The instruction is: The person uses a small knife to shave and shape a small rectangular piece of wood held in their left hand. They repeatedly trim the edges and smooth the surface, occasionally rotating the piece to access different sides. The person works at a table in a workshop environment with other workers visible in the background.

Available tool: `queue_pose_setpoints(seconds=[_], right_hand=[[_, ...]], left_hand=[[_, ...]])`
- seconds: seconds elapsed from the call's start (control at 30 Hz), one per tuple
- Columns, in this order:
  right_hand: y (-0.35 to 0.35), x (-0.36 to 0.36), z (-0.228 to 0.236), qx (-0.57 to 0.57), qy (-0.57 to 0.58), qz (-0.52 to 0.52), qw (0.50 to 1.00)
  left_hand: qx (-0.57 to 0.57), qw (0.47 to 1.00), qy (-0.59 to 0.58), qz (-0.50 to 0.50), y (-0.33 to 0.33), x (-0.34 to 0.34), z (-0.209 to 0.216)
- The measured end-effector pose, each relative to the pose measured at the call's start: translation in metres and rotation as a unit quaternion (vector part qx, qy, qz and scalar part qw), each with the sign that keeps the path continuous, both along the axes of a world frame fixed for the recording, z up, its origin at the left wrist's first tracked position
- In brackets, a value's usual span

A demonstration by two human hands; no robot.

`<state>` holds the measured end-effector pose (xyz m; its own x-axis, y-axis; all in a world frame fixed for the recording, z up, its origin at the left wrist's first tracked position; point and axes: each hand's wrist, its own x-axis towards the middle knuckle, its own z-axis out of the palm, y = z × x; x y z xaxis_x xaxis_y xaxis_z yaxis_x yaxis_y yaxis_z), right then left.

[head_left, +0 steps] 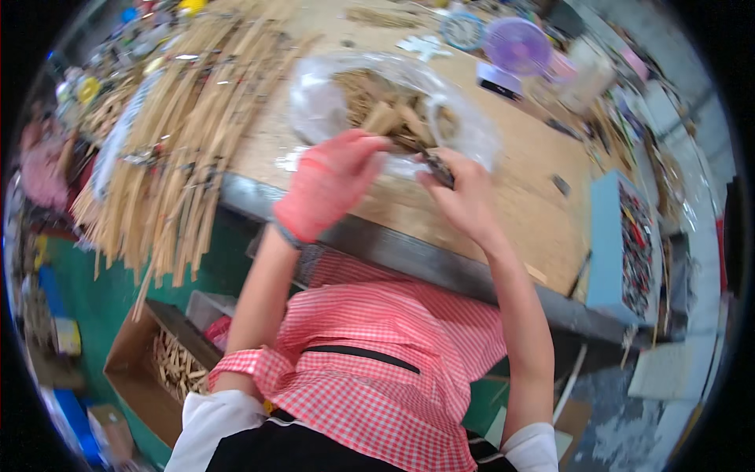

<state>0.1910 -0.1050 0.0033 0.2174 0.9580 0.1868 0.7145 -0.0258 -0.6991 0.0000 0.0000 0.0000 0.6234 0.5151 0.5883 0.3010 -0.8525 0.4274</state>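
Observation:
My left hand [330, 187], in a pink-red glove, is closed in a pinch at the near edge of a clear plastic bag [309, 96]. Whatever sits between its fingertips is blurred. My bare right hand [469, 198] wraps around a dark-handled tool [438, 169], whose narrow end points toward the left fingertips; its exact kind is too smeared to tell. Inside the open bag lie tan, wood-like strips and pieces [383, 118], right behind both hands. The bag rests on a wooden tabletop [535, 208].
Long tan strips [177, 149] in bundles overhang the table's left side. A blue-grey box [609, 236] of small dark and red parts stands at the right edge. A purple fan [517, 47] and round clock [462, 31] are at the back. A cardboard box [130, 358] sits on the green floor.

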Motion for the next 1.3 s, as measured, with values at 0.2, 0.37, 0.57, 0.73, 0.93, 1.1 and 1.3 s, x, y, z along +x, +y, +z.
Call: queue_pose_setpoints(seconds=[0.2,0.37,0.57,0.73,0.93,1.1,1.3], right_hand=[[0.062,0.011,-0.018,0.120,-0.251,-0.090,0.956],[0.058,0.006,-0.017,0.079,-0.329,-0.120,0.933],[0.046,0.010,-0.007,-0.013,-0.333,-0.166,0.928],[0.030,0.015,0.010,0.028,-0.312,-0.135,0.940],[0.002,0.030,0.037,0.014,-0.257,-0.121,0.959],[-0.018,0.023,0.057,0.079,-0.149,-0.126,0.978],[-0.023,0.001,0.079,0.047,-0.189,-0.135,0.971]], left_hand=[[0.060,0.993,0.018,0.095,0.045,0.017,-0.025],[0.010,0.995,0.057,0.084,0.039,-0.008,-0.029],[-0.039,0.995,0.083,0.044,0.009,-0.007,-0.002],[0.018,0.999,0.023,-0.039,-0.007,0.013,-0.003],[-0.006,0.997,0.078,-0.018,0.002,0.016,-0.020],[0.015,0.999,0.043,-0.012,-0.003,0.002,-0.024],[-0.009,0.997,0.070,0.011,-0.031,-0.036,-0.007]])
